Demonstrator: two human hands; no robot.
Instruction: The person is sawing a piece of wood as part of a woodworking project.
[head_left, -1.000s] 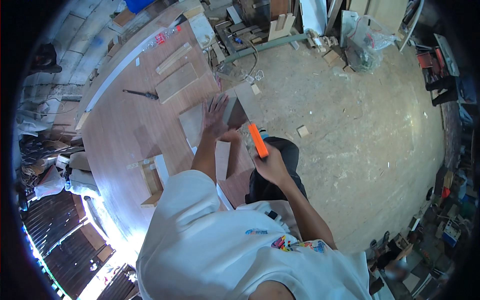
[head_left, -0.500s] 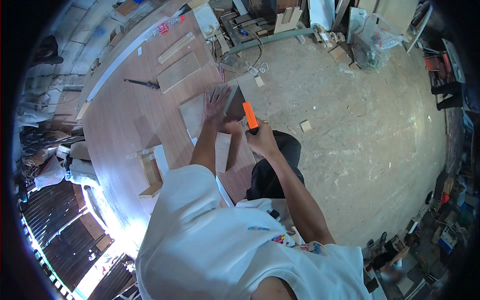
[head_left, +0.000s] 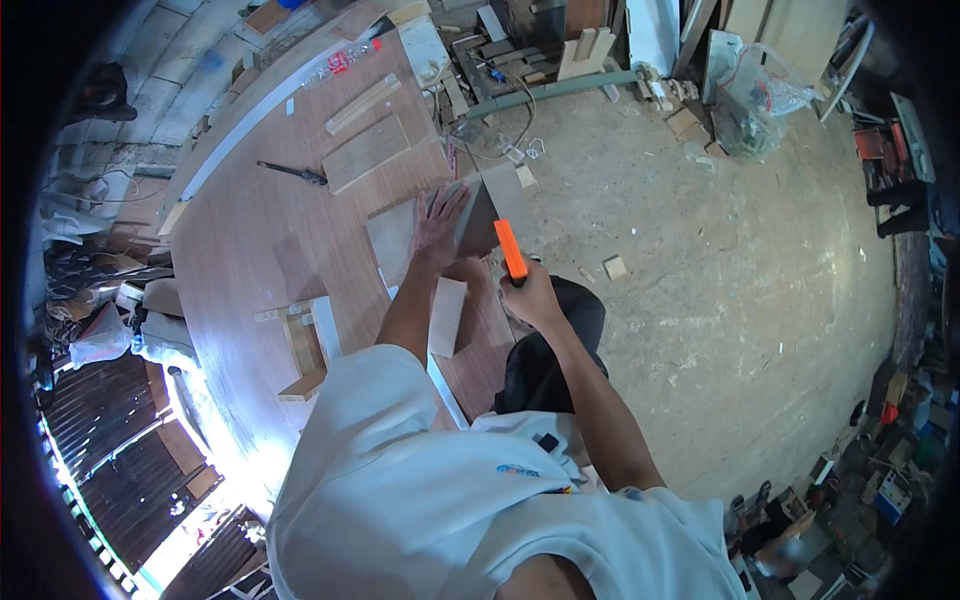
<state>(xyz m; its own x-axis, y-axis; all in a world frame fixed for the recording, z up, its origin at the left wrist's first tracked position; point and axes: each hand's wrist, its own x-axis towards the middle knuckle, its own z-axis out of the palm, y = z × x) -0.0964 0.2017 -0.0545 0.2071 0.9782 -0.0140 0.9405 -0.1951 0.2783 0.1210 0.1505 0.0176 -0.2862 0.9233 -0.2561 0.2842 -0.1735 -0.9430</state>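
My left hand (head_left: 440, 225) lies flat with its fingers spread, pressing on a light wooden board (head_left: 392, 238) at the right edge of the table. In my right hand (head_left: 531, 295), just past that edge, is a handsaw (head_left: 510, 248) with an orange and black handle. Its blade is hard to make out against the board and floor. Below my left wrist, a pale wooden block (head_left: 447, 316) rests on the table beside my forearm.
On the brown table (head_left: 230, 250) are a flat wood panel (head_left: 366, 153), a dark slim tool (head_left: 292, 172), a clear bottle (head_left: 345, 58) and a small wooden frame (head_left: 303, 345). A wood offcut (head_left: 614, 267) and a plastic bag (head_left: 760, 105) are on the concrete floor.
My right hand and the handsaw have drawn back slightly towards me. My left hand stays on the board. The whole view has shifted a little.
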